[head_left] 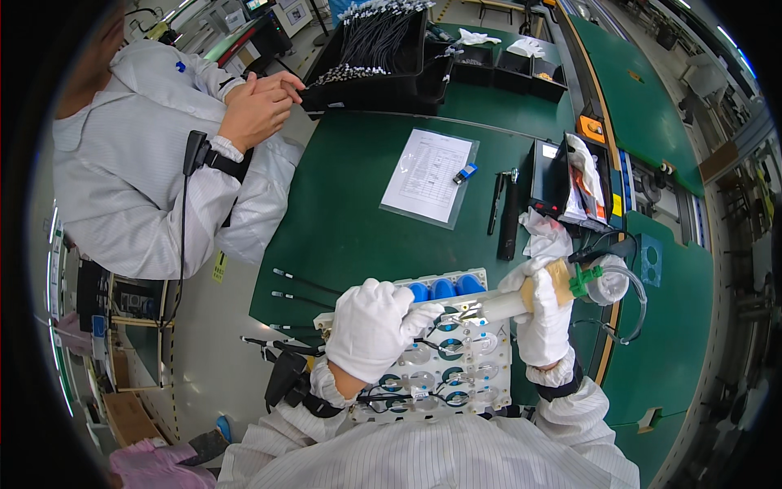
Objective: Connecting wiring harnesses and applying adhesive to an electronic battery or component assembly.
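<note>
My white-gloved right hand (544, 314) is wrapped round a dispensing syringe (503, 307) with tan tape on its barrel and a green fitting at its rear. A clear hose loops away from that fitting. The syringe points left, its tip close to my left hand (371, 328). That hand, also gloved, rests over the upper left of a white tray (503, 375), its fingers bent together; what they hold is hidden. Blue round parts (442, 288) line the tray's far edge. Rows of clear, bulb-like parts (421, 380) and black wires (391, 398) lie in it.
Black cables (305, 282) stick out left of the tray. Beyond it lie a sheet in a sleeve (429, 175), a black-handled tool (509, 216) and a pen (495, 204). A black box (551, 179) stands at right. Another person (155, 163) stands at left, hands clasped.
</note>
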Demonstrator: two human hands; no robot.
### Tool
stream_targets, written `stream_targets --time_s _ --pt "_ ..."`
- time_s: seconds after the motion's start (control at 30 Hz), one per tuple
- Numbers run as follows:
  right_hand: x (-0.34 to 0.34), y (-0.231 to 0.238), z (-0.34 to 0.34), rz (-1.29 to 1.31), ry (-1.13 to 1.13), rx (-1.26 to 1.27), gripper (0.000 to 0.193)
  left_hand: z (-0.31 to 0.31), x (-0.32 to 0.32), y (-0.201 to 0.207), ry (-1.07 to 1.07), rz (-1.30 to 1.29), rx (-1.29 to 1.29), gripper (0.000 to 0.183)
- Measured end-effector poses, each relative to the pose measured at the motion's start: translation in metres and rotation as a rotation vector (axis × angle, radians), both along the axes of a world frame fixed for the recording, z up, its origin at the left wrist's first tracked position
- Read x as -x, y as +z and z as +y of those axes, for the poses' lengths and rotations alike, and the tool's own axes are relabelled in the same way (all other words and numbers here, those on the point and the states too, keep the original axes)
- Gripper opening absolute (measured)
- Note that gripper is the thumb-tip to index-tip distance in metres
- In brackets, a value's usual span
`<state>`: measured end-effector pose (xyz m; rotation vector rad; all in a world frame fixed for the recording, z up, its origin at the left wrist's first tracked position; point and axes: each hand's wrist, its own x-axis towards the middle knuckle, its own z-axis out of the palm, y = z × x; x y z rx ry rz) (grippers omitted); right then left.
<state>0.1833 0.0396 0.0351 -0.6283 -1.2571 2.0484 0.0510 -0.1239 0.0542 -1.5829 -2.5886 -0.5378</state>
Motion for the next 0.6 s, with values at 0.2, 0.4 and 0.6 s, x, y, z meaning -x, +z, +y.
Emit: stream_targets --time_s 0.2,0.4,0.6 --pt "0.001 0.005 -0.001 -0.033 0.035 -0.039 0.021 -0.002 -0.001 0.001 0.015 -0.001 -0.016 0.037" --pt "0.003 0.016 0.004 -0.154 0.095 -0.123 0.023 -0.003 -0.003 0.001 0.02 -0.008 0.004 0.038" --pt "0.019 0.047 0.012 -0.174 0.182 -0.115 0.023 -0.002 -0.003 0.005 0.033 -0.014 0.0 0.038"
